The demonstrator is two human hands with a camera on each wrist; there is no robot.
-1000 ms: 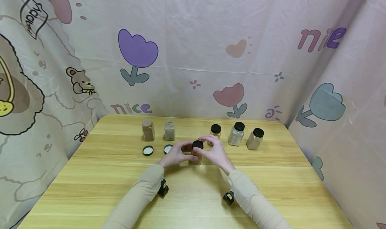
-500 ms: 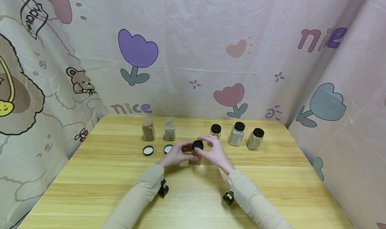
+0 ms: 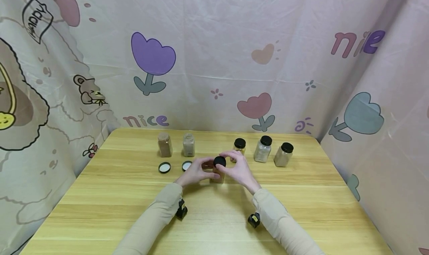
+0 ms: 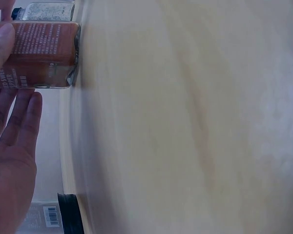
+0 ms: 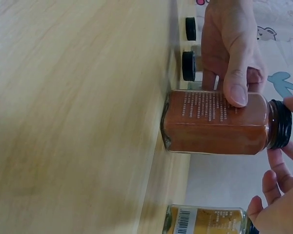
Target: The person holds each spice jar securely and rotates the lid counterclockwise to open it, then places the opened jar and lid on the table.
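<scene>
A glass spice jar (image 3: 219, 178) of red-brown powder stands upright on the table in the middle of the head view. My left hand (image 3: 195, 172) grips its body from the left, thumb on the near side. On its black lid (image 3: 219, 161), the fingers and thumb of my right hand (image 3: 240, 172) pinch the rim from the right. The right wrist view shows the lid (image 5: 282, 124) sitting on the jar's neck and white print on the jar's body (image 5: 215, 124). In the left wrist view the jar's base (image 4: 63, 53) is seen from close up.
Behind my left hand stand two lidless jars, one brown (image 3: 165, 146) and one pale (image 3: 189, 146). Two lids, one at the left (image 3: 164, 167) and one partly hidden (image 3: 186, 166), lie upturned before them. Capped jars stand right: yellow (image 3: 240, 144), whitish (image 3: 263, 150), beige (image 3: 283, 155).
</scene>
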